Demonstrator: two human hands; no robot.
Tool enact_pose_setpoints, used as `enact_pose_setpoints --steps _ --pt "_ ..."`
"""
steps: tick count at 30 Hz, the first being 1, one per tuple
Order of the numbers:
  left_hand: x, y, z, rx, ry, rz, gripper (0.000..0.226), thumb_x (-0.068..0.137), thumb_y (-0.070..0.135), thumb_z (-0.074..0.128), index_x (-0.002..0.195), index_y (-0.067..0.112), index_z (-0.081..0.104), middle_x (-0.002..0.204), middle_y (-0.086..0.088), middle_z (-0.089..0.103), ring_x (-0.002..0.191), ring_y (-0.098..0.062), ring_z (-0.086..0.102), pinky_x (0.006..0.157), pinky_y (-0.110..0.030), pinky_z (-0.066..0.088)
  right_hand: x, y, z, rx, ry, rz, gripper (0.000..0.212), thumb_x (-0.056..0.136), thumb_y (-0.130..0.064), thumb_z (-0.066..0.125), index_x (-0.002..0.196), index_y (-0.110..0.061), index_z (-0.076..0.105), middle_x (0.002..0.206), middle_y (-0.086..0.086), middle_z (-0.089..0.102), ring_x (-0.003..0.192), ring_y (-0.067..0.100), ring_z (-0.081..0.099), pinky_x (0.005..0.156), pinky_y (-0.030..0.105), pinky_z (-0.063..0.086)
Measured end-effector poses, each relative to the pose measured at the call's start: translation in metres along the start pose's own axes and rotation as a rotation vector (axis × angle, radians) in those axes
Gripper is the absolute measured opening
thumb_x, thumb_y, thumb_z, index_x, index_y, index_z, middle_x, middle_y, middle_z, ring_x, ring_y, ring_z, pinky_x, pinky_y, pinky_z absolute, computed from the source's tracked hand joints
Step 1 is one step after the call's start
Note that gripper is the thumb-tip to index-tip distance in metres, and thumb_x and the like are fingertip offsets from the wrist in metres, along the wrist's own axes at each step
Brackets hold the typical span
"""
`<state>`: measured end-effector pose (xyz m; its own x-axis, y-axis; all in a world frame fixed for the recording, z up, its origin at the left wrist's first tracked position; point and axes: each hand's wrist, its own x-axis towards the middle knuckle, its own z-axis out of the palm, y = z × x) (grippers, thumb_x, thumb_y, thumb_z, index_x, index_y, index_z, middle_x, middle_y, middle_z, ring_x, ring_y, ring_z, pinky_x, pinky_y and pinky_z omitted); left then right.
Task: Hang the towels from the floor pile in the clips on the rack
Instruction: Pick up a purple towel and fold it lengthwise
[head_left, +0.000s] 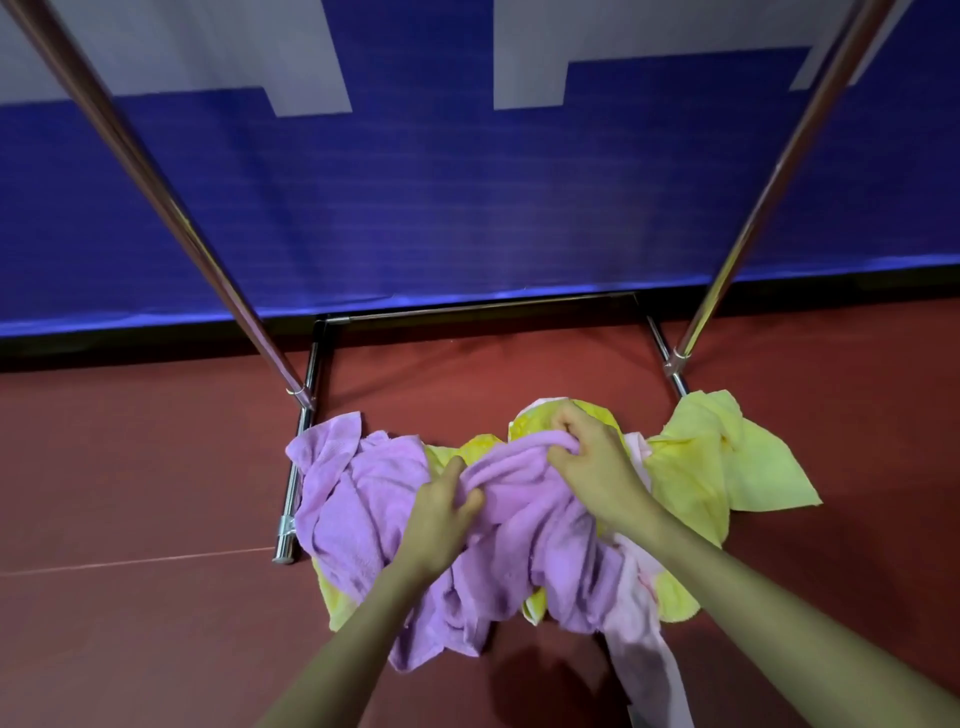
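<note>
A pile of towels lies on the red floor between the rack's feet. On top is a crumpled purple towel (358, 499). My left hand (441, 514) grips a fold of it near the pile's middle. My right hand (592, 457) pinches the same purple towel's upper edge, a little farther back. Yellow towels (727, 467) spread out to the right and show under the purple one. A pale pink towel (644, 639) trails toward me at the front right. The rack's clips are out of view.
The metal rack's two slanted poles (171, 218) rise at left and right (769, 192). Its base bars (478, 309) frame the pile at floor level. A blue and white wall banner (467, 182) stands right behind the rack.
</note>
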<state>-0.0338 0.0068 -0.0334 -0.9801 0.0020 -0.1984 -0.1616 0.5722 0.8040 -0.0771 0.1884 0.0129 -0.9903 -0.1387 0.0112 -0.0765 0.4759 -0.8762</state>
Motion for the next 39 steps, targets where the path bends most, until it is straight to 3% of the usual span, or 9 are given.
enact_pose_setpoints --steps 3,6,10,13,15,23,29,33,39 --pt "-0.009 0.018 -0.018 -0.077 0.098 -0.021 0.011 0.083 0.014 0.051 0.08 0.017 0.041 0.063 0.012 0.044 0.057 -0.002 0.043 0.062 -0.032 0.038 -0.006 -0.004 -0.011 -0.005 0.008 0.1 0.039 0.071 0.013 0.045 0.064 -0.024 0.036 0.055 -0.008 0.035 0.052 0.006 0.029 0.052 0.03 0.027" --pt "-0.022 0.054 -0.044 -0.022 0.121 -0.011 0.018 0.086 0.0 0.055 0.083 0.011 0.041 0.066 0.011 0.046 0.061 0.005 0.048 0.061 -0.015 0.036 -0.015 -0.031 -0.028 -0.026 0.007 0.17 0.042 0.07 0.013 0.046 0.069 -0.029 0.047 0.055 -0.008 0.047 0.049 0.008 0.038 0.051 0.024 0.032" --pt "-0.045 0.127 -0.094 0.044 0.115 0.048 0.019 0.087 0.0 0.055 0.087 0.011 0.04 0.07 0.006 0.049 0.064 -0.007 0.051 0.064 -0.015 0.038 -0.018 -0.102 -0.066 0.03 0.0 0.173 0.05 0.066 0.012 0.047 0.066 -0.037 0.055 0.058 -0.021 0.059 0.059 -0.007 0.052 0.058 0.008 0.036" --pt "-0.063 0.19 -0.141 0.07 0.124 0.067 0.012 0.086 0.008 0.056 0.094 0.011 0.048 0.078 0.003 0.056 0.078 -0.025 0.058 0.072 -0.03 0.04 -0.017 -0.169 -0.102 0.093 -0.015 0.211 0.02 0.06 -0.007 0.043 0.058 -0.025 0.052 0.053 -0.013 0.049 0.057 0.002 0.043 0.057 0.022 0.036" --pt "-0.076 0.231 -0.171 0.108 0.149 0.085 0.012 0.085 0.012 0.058 0.096 0.01 0.052 0.079 0.004 0.058 0.081 -0.026 0.06 0.069 -0.028 0.037 -0.018 -0.216 -0.126 0.111 -0.047 0.206 0.013 0.057 -0.011 0.04 0.057 -0.021 0.047 0.056 -0.007 0.042 0.06 0.01 0.038 0.056 0.029 0.031" --pt "-0.117 0.393 -0.291 0.235 0.106 0.18 0.019 0.08 0.03 0.053 0.081 0.012 0.047 0.077 -0.005 0.059 0.078 -0.031 0.057 0.062 -0.03 0.031 -0.01 -0.401 -0.227 0.09 -0.048 0.17 0.01 0.056 -0.012 0.041 0.055 -0.02 0.035 0.054 -0.007 0.032 0.057 0.01 0.031 0.053 0.03 0.025" --pt "-0.135 0.476 -0.362 0.42 -0.026 0.237 0.021 0.079 0.017 0.06 0.079 0.016 0.039 0.09 -0.013 0.062 0.085 -0.035 0.06 0.068 -0.035 0.037 -0.005 -0.495 -0.28 0.038 -0.078 0.18 0.012 0.056 -0.016 0.042 0.058 -0.004 0.044 0.058 0.002 0.036 0.062 0.016 0.035 0.059 0.032 0.027" --pt "-0.145 0.515 -0.405 0.491 -0.098 0.262 0.029 0.078 0.018 0.063 0.073 0.021 0.034 0.083 -0.007 0.056 0.086 -0.034 0.057 0.063 -0.027 0.029 -0.003 -0.55 -0.314 0.094 -0.105 0.182 0.013 0.056 -0.015 0.042 0.053 -0.016 0.054 0.054 -0.003 0.046 0.059 0.008 0.043 0.06 0.028 0.032" --pt "-0.153 0.542 -0.451 0.648 -0.132 0.178 0.014 0.076 0.029 0.061 0.077 0.019 0.051 0.087 -0.01 0.065 0.083 -0.034 0.059 0.066 -0.04 0.048 -0.007 -0.61 -0.333 0.214 -0.149 0.121 0.017 0.059 -0.015 0.043 0.062 -0.002 0.054 0.063 0.008 0.039 0.064 0.016 0.035 0.058 0.029 0.026"
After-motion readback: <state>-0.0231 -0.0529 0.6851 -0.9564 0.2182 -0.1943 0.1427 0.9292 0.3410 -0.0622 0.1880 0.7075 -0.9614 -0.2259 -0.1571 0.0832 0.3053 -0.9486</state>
